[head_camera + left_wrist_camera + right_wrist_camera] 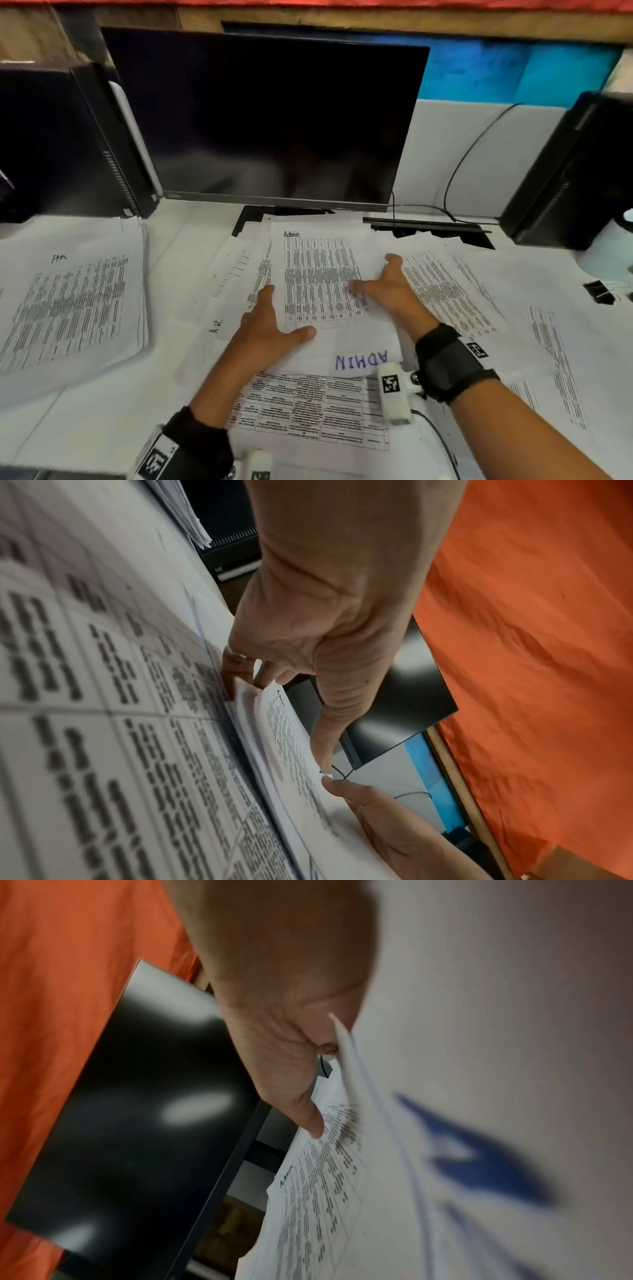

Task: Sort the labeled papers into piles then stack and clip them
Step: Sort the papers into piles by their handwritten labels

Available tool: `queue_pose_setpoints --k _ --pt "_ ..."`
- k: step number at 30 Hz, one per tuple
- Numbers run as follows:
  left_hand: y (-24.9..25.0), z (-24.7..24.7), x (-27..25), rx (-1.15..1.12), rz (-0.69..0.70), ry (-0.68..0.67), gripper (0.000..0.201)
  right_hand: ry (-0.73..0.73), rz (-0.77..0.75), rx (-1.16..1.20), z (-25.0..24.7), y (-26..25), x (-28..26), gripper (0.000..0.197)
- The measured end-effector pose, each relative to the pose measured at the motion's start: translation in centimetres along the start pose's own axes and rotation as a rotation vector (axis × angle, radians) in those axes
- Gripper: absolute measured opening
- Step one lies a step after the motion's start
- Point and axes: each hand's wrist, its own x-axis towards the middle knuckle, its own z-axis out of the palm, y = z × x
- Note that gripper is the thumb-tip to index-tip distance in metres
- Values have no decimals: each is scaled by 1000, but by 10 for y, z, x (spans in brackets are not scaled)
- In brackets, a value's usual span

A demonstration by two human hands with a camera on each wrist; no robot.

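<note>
Paper fills both grips: the left hand (270, 325) and right hand (387, 291) each curl around a side edge of the Admin stack (322, 274), thumbs on top. It sits mid-tabletop (85, 421) before the dark monitor (274, 120), with the HR pile (72, 308) left and a binder clip (597, 291) right.

The white surface (85, 421) carries printed papers spread across it: a pile marked in handwriting (68, 301) at the left, overlapping sheets (496, 308) at the right, a table sheet (308, 411) near the front. A monitor (267, 120), black computer cases (61, 144) and binder clips (597, 291) also stand on it.
</note>
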Motion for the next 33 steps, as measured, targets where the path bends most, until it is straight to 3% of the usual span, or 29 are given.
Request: queue_pose_setpoints --k 3,6,9,11,14,17,19,20,23,24,26,28,30,32,33 --pt "-3 -2 2 -27 -6 -4 122 5 -22 -94 11 -3 1 96" --pt "-4 -3 3 -111 -24 -5 118 -18 -69 -101 9 -1 5 56" --pt "-4 -7 4 -157 -11 -25 139 -77 -100 -53 -9 -5 -5 36" --pt "-3 -11 4 -160 -18 -6 144 -71 -114 -25 -34 -5 -12 34" --pt "-2 -11 4 -94 -34 -22 134 -52 -114 -56 -88 3 -17 31" --pt "1 -1 -1 51 9 -63 114 -12 -53 -206 -146 17 -20 25" --pt "6 8 -4 137 3 -62 115 70 3 -328 -171 32 -15 24" --pt "9 12 -6 155 -8 -36 117 103 36 -390 -178 40 -13 25" --pt "15 22 -9 154 -27 85 123 147 53 -504 -193 82 15 56" --pt "16 23 -10 150 -32 112 123 155 36 -515 -191 85 16 53" --pt "20 26 -11 83 -33 147 120 168 1 -522 -181 74 5 31" --pt "23 26 -10 -117 -46 179 112 160 0 -496 -179 70 3 24" --pt "26 25 -8 -330 -72 195 104 161 29 -463 -175 69 3 39" --pt "29 26 -6 -368 -85 210 101 188 46 -517 -177 78 9 64" --pt "30 26 -5 -347 -93 242 100 188 47 -563 -179 80 11 67"
